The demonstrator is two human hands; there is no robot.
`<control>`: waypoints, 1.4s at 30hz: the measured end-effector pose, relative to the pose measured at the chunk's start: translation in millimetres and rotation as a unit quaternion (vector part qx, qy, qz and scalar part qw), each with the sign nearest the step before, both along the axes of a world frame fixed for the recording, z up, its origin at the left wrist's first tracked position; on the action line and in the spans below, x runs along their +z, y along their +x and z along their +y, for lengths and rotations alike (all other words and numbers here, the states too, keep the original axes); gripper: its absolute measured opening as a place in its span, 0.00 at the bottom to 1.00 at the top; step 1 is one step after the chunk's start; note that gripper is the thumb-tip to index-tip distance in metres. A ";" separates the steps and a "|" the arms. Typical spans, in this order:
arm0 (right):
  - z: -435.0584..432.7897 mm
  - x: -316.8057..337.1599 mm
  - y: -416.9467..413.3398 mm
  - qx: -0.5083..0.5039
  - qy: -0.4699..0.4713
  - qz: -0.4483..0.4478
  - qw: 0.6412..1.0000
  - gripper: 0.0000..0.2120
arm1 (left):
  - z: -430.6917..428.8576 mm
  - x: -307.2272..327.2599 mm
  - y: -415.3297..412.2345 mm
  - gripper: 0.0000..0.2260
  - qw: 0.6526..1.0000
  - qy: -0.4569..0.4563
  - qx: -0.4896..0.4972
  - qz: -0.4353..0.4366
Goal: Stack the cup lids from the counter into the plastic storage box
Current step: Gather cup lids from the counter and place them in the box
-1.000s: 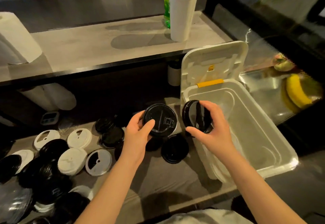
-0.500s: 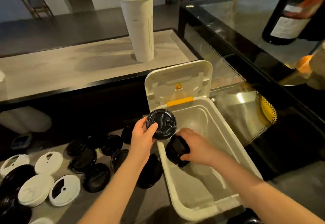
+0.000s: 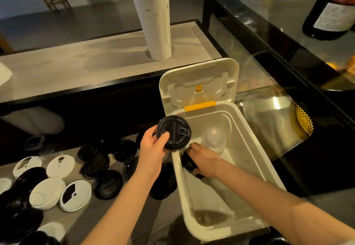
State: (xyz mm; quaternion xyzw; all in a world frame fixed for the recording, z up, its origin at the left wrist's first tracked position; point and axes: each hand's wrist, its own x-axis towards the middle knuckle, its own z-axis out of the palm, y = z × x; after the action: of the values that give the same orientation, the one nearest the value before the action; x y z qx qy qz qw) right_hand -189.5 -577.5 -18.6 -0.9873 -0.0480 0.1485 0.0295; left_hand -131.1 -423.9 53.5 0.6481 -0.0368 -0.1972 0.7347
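Head camera showed the right hand down inside the plastic storage box, fingers curled round a black lid held on edge against the box's left wall. The left hand pinched a second black lid, thumb on its top, just above the box's left rim. A clear domed lid lay on the box floor beside the right hand.

To do this step well, the right hand probably needed to tip its lid flat and seat it squarely before letting go, so the left hand's lid could nest on it rim to rim; mixing it with the dome would likely make the stack lean.

The black lids were thin, glossy, round plastic with raised rims and a sip tab. The box was smooth, translucent white with rounded corners, its hinged cover standing open. More black lids and matte white lids lay on the counter left of the box.
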 end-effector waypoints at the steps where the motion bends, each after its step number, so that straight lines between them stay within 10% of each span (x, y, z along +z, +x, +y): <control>1: -1.6 -0.9 -1.2 0.005 -0.009 -0.003 1.000 0.29 | 1.5 -0.8 -0.7 0.13 1.000 0.002 0.003 -0.003; 23: -13.4 5.7 -15.5 0.089 -0.088 0.021 0.992 0.14 | 13.6 1.1 -15.7 0.16 1.000 -0.010 -0.010 0.016; 35: -11.4 22.5 -2.3 -0.065 0.130 -0.003 0.989 0.12 | 28.7 9.3 -19.5 0.13 0.999 -0.016 0.005 0.029; 39: -15.1 70.7 -6.5 -0.255 0.411 -0.175 0.858 0.11 | 24.4 16.1 -18.1 0.14 1.000 0.013 -0.004 0.025; 42: -10.7 103.5 -21.8 -0.286 0.624 -0.110 0.719 0.13 | 16.0 23.7 -22.3 0.15 0.998 0.026 -0.051 -0.004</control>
State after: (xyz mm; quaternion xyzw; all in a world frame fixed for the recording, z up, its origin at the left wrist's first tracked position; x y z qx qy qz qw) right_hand -211.3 -588.3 84.9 -0.7211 0.1522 -0.0405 0.6747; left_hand -153.5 -407.9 77.2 0.6653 -0.0676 -0.2323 0.7063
